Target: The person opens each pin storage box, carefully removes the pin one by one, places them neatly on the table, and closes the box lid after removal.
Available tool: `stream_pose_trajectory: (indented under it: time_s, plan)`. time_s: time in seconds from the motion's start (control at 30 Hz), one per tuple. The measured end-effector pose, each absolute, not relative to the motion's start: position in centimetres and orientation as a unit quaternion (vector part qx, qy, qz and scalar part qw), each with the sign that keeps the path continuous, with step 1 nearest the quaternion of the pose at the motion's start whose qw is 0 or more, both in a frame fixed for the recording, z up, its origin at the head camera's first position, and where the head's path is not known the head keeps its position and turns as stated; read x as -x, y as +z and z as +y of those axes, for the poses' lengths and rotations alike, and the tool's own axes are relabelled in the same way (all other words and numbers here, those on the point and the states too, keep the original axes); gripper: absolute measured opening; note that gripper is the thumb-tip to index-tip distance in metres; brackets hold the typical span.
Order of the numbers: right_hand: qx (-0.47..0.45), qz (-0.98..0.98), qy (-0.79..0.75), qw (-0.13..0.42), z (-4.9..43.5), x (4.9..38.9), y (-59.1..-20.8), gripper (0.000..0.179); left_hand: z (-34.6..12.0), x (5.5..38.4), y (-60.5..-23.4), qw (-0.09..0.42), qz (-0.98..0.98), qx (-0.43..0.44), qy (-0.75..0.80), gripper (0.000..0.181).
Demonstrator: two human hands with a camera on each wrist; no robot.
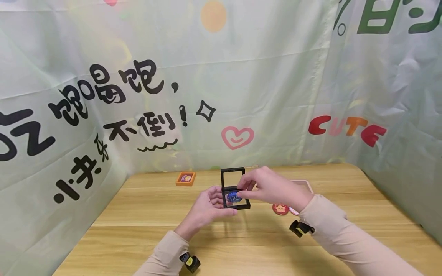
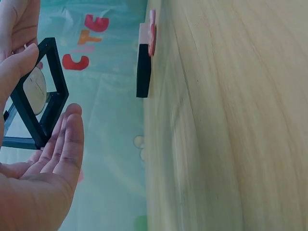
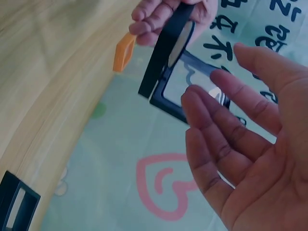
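Observation:
A black hinged display frame (image 1: 236,207) with clear windows is held up above the table, its lid raised. My left hand (image 1: 206,209) grips its lower half at the left side, thumb along the front edge and fingers behind. On the lower window lies a round blue badge (image 1: 233,197); its pale underside (image 2: 34,91) shows through the window in the left wrist view. Close over the badge, my right hand (image 1: 264,188) hovers near the hinge. In the right wrist view its fingers (image 3: 207,144) are loosely bent and hold nothing.
An orange square frame (image 1: 185,178) lies at the back left of the wooden table (image 1: 155,226). Toward the right are a red star badge (image 1: 280,209), a partly hidden pale badge (image 1: 293,211) and a pink-edged flat item (image 1: 305,184). Printed cloth (image 1: 269,92) hangs behind.

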State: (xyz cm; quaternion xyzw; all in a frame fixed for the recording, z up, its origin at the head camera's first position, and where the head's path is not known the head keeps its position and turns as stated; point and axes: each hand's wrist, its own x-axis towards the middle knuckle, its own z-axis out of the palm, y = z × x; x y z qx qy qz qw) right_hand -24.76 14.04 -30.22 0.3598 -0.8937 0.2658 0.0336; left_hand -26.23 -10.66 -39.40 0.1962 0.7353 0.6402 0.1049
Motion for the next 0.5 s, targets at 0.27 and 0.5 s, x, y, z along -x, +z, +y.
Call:
stream_pose_trajectory:
  time_s: [0.27, 0.5]
  plan:
    - [-0.326, -0.92, 0.218, 0.028, 11.9, 24.4, -30.7, 0.019, -10.6, 26.2, -39.6, 0.092, 0.745, -0.183, 0.635, 0.07]
    - [-0.301, -0.932, 0.2, 0.035, 10.6, 24.4, -31.3, 0.02, -10.5, 26.1, -39.7, 0.08, 0.755, -0.181, 0.625, 0.07]
